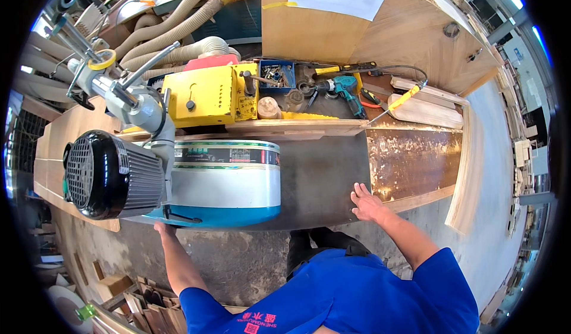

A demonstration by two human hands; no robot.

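While the right hand point(367, 205) lies with its grip spread, fingers apart, at the right front corner of the dark worktop point(324, 176), the left hand point(165, 229) is at the lower left edge of the machine housing point(238, 188); its fingertips are hidden, so cannot tell how that grip stands. Housing, white over teal, sits over the worktop's left part, long axis left to right, rounded end pointing right, well apart from the right hand. Ribbed motor point(143, 176), black-capped, covers its left end. Behind: wooden strip point(309, 129), running roughly parallel to the housing. Past that, open blue tray point(277, 90) holding a jumble of small metal parts point(275, 74). Yellow box point(205, 99) left of the tray; inside not visible. Teal drill point(347, 91) to the tray's right, chuck pointing left. Farther back, left: ribbed hoses point(178, 35).
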